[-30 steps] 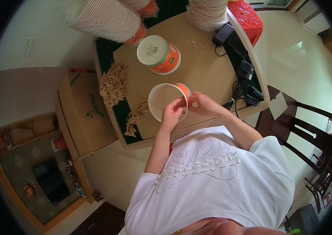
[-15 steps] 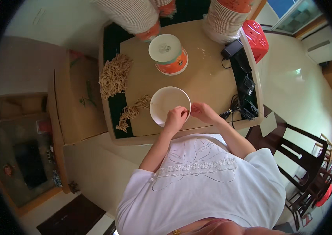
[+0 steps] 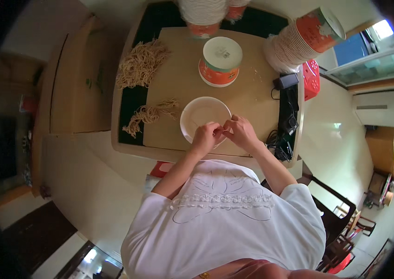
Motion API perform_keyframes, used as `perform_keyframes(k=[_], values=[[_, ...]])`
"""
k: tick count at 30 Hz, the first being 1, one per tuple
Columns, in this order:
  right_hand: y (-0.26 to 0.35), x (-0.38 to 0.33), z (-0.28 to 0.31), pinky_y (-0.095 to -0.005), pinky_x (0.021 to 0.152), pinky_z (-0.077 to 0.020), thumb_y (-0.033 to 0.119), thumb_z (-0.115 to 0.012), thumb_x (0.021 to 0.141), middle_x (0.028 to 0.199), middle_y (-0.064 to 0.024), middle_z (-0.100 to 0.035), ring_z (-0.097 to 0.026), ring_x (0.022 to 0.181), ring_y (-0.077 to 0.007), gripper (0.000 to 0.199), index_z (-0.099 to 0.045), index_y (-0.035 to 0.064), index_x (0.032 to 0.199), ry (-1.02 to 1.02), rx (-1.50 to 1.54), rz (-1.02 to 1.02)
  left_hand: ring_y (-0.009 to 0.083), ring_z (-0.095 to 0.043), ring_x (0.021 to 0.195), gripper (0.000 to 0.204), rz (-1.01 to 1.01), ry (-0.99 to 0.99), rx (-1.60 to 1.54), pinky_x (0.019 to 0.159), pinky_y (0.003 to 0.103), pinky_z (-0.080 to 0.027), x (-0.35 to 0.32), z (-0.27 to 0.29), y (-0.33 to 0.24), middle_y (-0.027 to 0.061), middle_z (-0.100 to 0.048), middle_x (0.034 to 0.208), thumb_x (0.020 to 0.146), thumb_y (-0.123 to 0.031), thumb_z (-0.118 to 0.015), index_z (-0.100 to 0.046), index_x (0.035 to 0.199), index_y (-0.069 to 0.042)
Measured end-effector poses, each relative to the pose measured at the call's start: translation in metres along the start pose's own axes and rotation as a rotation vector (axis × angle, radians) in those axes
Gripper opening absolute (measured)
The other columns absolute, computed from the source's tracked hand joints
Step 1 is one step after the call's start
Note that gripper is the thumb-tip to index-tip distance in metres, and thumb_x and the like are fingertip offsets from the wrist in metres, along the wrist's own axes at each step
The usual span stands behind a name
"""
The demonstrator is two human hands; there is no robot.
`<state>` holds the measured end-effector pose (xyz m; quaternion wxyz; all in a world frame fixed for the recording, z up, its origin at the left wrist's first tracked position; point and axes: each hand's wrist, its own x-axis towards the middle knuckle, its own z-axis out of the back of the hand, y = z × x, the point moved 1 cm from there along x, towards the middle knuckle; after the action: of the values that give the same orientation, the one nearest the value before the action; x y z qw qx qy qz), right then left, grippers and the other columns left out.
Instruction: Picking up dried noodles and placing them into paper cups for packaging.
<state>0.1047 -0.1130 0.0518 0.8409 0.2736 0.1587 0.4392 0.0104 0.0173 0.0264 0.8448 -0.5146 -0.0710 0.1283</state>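
A white round paper tub (image 3: 196,113) stands mouth up near the table's front edge. Over its near right rim, my left hand (image 3: 207,137) and my right hand (image 3: 240,131) meet with fingertips pinched together. Whatever sits between the fingers is too small to make out. A faint thin line shows inside the tub. Left of it lies a small bunch of beige cord (image 3: 148,113), and a larger tangled heap of cord (image 3: 143,63) is farther back. Behind the tub, an orange and green tub (image 3: 221,69) rests bottom up.
Tall nested tub stacks stand at the back, one upright (image 3: 203,18) and one leaning (image 3: 301,39) at right. A black adapter (image 3: 286,81) and coiled cables (image 3: 278,146) lie along the right edge. A cardboard box (image 3: 78,88) stands left of the table, a red stool (image 3: 311,80) beyond its right side.
My right hand has come up and inward from outside the rim to meet my left hand's fingertips. The whole view has shifted and turned slightly; the cords and tubs stay on the table.
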Motion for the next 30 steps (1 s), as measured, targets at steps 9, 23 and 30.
perform_keyframes(k=[9,23,30], values=[[-0.006,0.01,-0.001,-0.0413,0.066,-0.047,0.022,-0.064,0.076,0.077,-0.0113,-0.058,-0.059,0.075,-0.0302,0.015,-0.062,0.0094,0.07,0.102,0.061,-0.052,0.0296,-0.058,0.085,0.028,-0.234,-0.118,0.224,0.075,0.039,-0.048,-0.01,0.007,-0.004,0.01,-0.059,0.088,0.074,-0.017,-0.068,-0.06,0.097,-0.003],[-0.008,0.024,-0.003,-0.0389,0.069,-0.0481,0.022,-0.064,0.074,0.082,-0.009,-0.061,-0.061,0.078,-0.0286,0.011,-0.065,0.0106,0.076,0.207,-0.201,-0.042,0.0201,-0.061,0.07,0.008,-0.104,0.12,-0.08,0.064,0.032,-0.049,-0.017,0.0,0.003,0.0127,-0.062,0.077,0.081,-0.008,-0.06,-0.064,0.087,-0.005],[-0.015,0.026,-0.005,-0.0406,0.07,-0.0477,0.021,-0.062,0.076,0.082,-0.012,-0.06,-0.06,0.079,-0.0314,0.014,-0.066,0.0086,0.079,0.207,-0.071,-0.097,0.0183,-0.06,0.064,0.005,0.094,-0.172,-0.219,0.061,0.029,-0.049,0.001,-0.006,0.015,0.0096,-0.06,0.07,0.079,-0.006,-0.061,-0.059,0.077,-0.003]])
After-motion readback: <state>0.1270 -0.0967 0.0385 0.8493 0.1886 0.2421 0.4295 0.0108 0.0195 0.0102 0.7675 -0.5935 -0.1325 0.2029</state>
